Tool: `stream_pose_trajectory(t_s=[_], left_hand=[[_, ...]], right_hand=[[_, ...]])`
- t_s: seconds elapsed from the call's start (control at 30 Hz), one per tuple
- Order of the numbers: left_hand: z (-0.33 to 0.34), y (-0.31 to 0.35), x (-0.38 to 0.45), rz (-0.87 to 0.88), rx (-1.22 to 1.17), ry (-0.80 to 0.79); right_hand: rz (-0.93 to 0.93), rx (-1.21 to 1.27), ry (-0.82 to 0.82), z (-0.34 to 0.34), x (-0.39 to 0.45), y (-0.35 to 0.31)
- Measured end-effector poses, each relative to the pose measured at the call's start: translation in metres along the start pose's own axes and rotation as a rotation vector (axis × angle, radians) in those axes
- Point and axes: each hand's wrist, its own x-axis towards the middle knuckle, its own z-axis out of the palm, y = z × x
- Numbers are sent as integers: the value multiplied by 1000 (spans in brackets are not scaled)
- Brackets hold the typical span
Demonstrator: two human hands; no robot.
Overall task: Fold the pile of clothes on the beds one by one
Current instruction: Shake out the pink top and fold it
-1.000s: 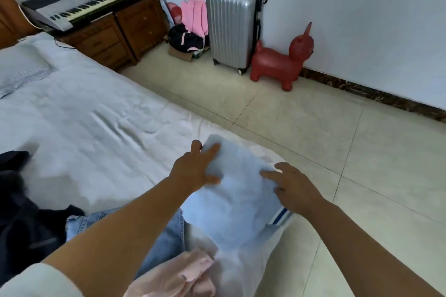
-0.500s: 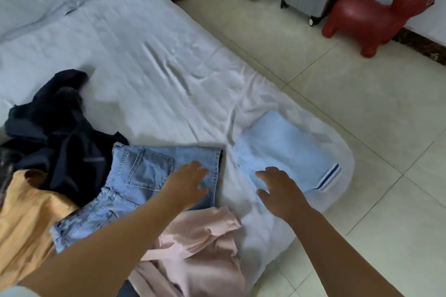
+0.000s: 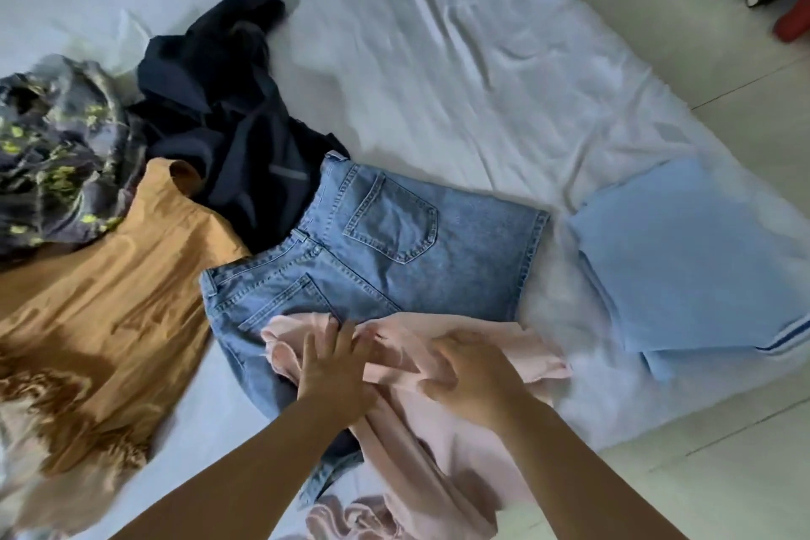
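Bed (image 3: 438, 35): a white sheet carries the unfolded pile at left, namely an orange garment (image 3: 101, 298), a dark navy garment (image 3: 219, 123) and a patterned garment (image 3: 52, 136).
Folded shirt (image 3: 683, 250): pale blue, it lies flat at the right edge.
Jeans (image 3: 394, 250): they lie in the centre, partly under the pink garment (image 3: 438, 430).
Left hand (image 3: 335, 368): its fingers spread flat on the pink cloth, gripping nothing.
Right hand (image 3: 473, 368): it grasps a bunch of pink cloth.
Step in hand: lift the pink garment clear of the jeans, likely best shaken out flat before folding.
Containers: none on the bed.
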Motion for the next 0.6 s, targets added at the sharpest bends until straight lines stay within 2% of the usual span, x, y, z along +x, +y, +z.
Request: stream_pose_trajectory(t_s=[0.1, 0.2, 0.33, 0.5, 0.6], left_hand=[[12, -19, 7, -9, 5, 50], [12, -36, 6, 26, 41, 109], [-9, -62, -11, 75, -138, 286], [-55, -113, -52, 354, -481, 463], [-82, -145, -80, 553, -511, 518]], right_hand=[[50, -101, 37, 22, 3, -13], [106, -204, 157, 25, 4, -20], [101, -76, 362, -8, -1, -42], [76, 235, 592, -65, -16, -97], [52, 280, 660, -91, -26, -134]])
